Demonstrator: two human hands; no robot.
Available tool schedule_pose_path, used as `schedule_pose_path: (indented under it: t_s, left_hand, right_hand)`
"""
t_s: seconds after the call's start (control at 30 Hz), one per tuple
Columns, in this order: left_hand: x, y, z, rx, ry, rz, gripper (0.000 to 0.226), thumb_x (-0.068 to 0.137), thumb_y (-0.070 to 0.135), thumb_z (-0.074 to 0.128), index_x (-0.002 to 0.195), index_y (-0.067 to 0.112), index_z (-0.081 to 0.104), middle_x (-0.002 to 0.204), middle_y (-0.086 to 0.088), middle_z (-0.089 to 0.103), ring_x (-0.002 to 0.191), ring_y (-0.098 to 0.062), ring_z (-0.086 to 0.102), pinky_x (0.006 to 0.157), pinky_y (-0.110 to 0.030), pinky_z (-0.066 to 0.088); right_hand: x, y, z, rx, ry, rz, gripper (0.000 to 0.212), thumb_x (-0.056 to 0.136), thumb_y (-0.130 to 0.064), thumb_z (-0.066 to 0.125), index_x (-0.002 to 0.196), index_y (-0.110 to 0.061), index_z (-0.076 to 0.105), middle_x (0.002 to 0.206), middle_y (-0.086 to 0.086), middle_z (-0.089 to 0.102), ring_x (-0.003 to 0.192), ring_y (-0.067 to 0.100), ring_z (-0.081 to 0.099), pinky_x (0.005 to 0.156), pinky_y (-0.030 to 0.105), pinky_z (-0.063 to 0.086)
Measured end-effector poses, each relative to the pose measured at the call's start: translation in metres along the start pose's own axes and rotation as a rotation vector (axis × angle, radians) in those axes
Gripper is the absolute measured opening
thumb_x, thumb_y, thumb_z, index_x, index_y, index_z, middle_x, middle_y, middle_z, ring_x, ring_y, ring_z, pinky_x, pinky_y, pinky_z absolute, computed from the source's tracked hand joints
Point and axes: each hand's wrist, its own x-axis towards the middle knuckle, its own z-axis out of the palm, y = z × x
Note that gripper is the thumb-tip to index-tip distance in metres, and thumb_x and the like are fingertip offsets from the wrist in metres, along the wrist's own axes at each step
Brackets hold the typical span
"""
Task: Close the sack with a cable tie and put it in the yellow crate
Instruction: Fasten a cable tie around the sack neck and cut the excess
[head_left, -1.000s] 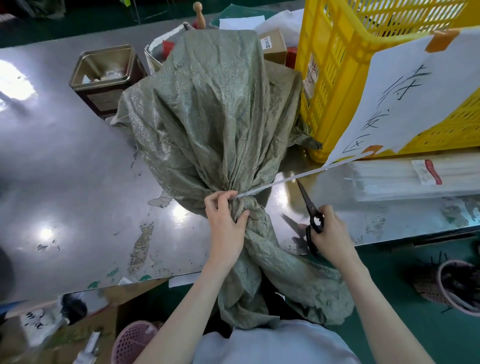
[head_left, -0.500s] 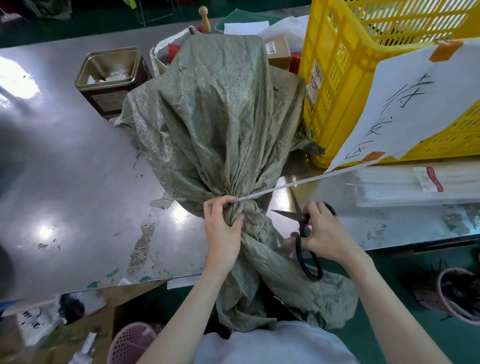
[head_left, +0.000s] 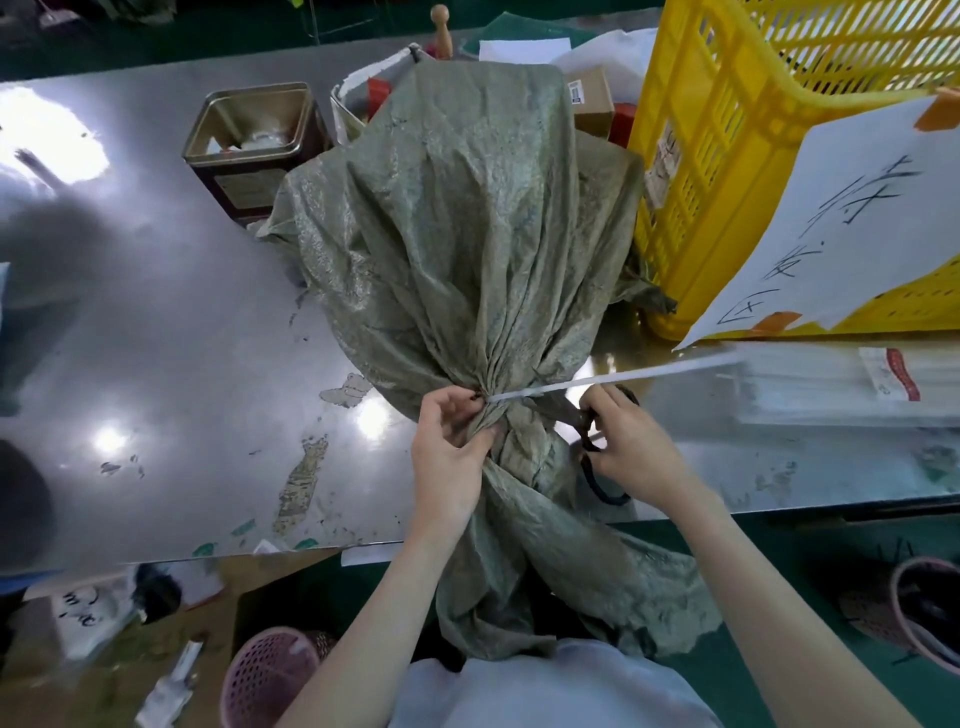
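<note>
The grey-green woven sack lies on the steel tabletop with its bulk away from the person and its loose mouth hanging over the near edge into their lap. The neck is gathered tight, and a white cable tie is cinched round it; its long free tail sticks out to the right, toward the bag of spare ties.

The left hand grips the bunched neck just below the tie, fingers curled round the cloth and thumb pressed in, apparently to hold the gather steady so the tie cannot slip. The right hand holds black scissors, fingers curled through the handle loops, with the blades pointing left under the tail close to the neck. Whether the blades are apart is hard to tell, as cloth and hand hide them. This looks like lining up to trim the surplus tail near the lock.

The yellow crate stands just beside the sack on the right, touching its flank, a handwritten paper sign taped to its side. The sack is not yet in it.
</note>
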Motion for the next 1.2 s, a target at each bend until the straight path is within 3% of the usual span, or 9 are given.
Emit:
schedule_pose_path:
  t_s: [0.17,0.3,0.53,0.77,0.83,1.1,1.2]
  left_hand:
    - [0.000,0.001,-0.001,-0.028,-0.022,0.001,0.036,0.078,-0.007,0.071,0.092,0.022,0.054,0.094,0.009,0.062,0.094,0.000,0.063,0.088,-0.021,0.051]
    - [0.000,0.001,0.001,-0.055,-0.026,-0.019,0.035,0.079,-0.010,0.068,0.090,0.021,0.055,0.092,0.010,0.062,0.097,-0.001,0.064,0.090,-0.025,0.051]
    - [0.001,0.000,0.001,-0.065,-0.017,-0.036,0.034,0.078,-0.012,0.067,0.089,0.019,0.057,0.091,0.006,0.064,0.089,0.002,0.064,0.082,-0.017,0.051]
    - [0.000,-0.002,0.001,-0.048,-0.014,-0.031,0.037,0.079,-0.011,0.066,0.085,0.024,0.057,0.089,0.008,0.064,0.091,-0.002,0.064,0.086,-0.024,0.051]
    - [0.000,-0.003,0.002,-0.048,-0.012,-0.031,0.037,0.079,-0.011,0.066,0.085,0.025,0.057,0.088,0.008,0.064,0.092,-0.003,0.064,0.085,-0.024,0.051]
    - [0.001,-0.003,0.003,-0.051,-0.006,-0.037,0.035,0.080,-0.011,0.065,0.085,0.022,0.057,0.090,0.004,0.065,0.090,-0.003,0.064,0.084,-0.022,0.050]
    - [0.002,-0.002,0.003,-0.051,-0.006,-0.037,0.035,0.080,-0.012,0.064,0.085,0.021,0.057,0.089,0.005,0.064,0.087,0.000,0.063,0.082,-0.020,0.049]
  right_hand:
    - [0.010,-0.002,-0.008,-0.091,-0.023,-0.046,0.024,0.078,-0.010,0.065,0.085,-0.017,0.043,0.087,-0.003,0.047,0.085,0.025,0.048,0.064,0.041,0.044]
    - [0.016,-0.006,-0.013,-0.132,-0.076,-0.086,0.018,0.080,-0.010,0.063,0.091,-0.013,0.049,0.097,0.004,0.054,0.088,0.023,0.045,0.066,0.033,0.038]
    - [0.025,-0.007,-0.013,-0.226,-0.103,-0.182,0.024,0.076,-0.015,0.060,0.099,-0.010,0.054,0.098,0.009,0.058,0.092,0.030,0.052,0.066,0.031,0.035]
    - [0.023,-0.009,-0.015,-0.172,-0.158,-0.137,0.039,0.082,-0.007,0.061,0.120,-0.010,0.053,0.114,0.009,0.057,0.103,0.026,0.049,0.072,0.025,0.033]
    - [0.020,-0.008,-0.014,-0.124,-0.156,-0.157,0.046,0.082,-0.004,0.060,0.126,-0.013,0.052,0.113,0.007,0.058,0.103,0.025,0.051,0.075,0.028,0.040]
    - [0.022,-0.004,-0.009,-0.131,-0.153,-0.187,0.029,0.079,-0.002,0.062,0.106,-0.001,0.052,0.101,0.016,0.058,0.092,0.034,0.052,0.074,0.037,0.037]
    - [0.024,-0.002,-0.007,-0.123,-0.178,-0.175,0.031,0.082,-0.006,0.063,0.110,-0.004,0.049,0.102,0.014,0.056,0.093,0.033,0.052,0.078,0.041,0.042]
